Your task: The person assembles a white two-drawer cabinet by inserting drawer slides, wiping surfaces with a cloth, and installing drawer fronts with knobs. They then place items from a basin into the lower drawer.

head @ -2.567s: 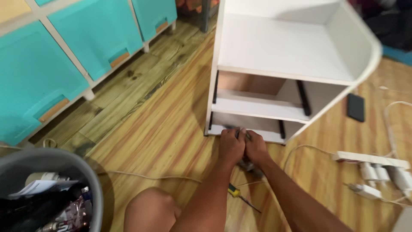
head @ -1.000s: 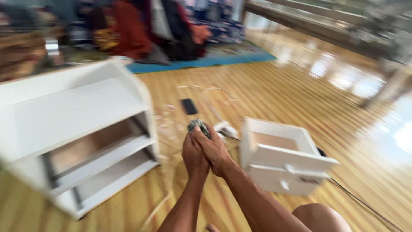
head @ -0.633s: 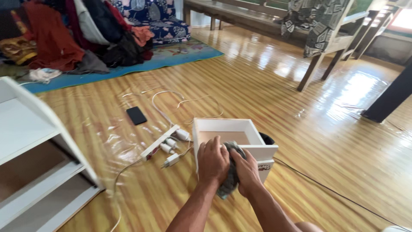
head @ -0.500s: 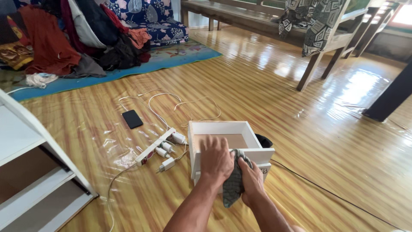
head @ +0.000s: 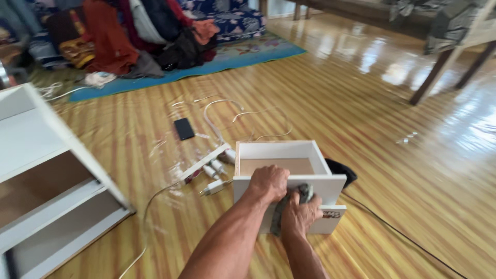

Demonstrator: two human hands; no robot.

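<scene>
white drawer (head: 281, 155) on floor (head: 392, 170), front panel facing wearer, long axis left-right. left hand (head: 267, 183) fingers curled over top front edge. right hand (head: 299, 214) just below, nearer, fingers clamped on grey cloth (head: 305, 192) against panel.

Bright daylight, entering from upper right. Strong white glare on glossy wooden floor (head: 392, 67) there, washing out plank grain. Soft, short shadows under white drawer (head: 289, 175) and cabinet (head: 46, 170). Hands and drawer fairly sharp. Far clothes pile (head: 134, 31) and bench legs (head: 439, 67) slightly smeared. Wide-angle stretch at edges.
</scene>
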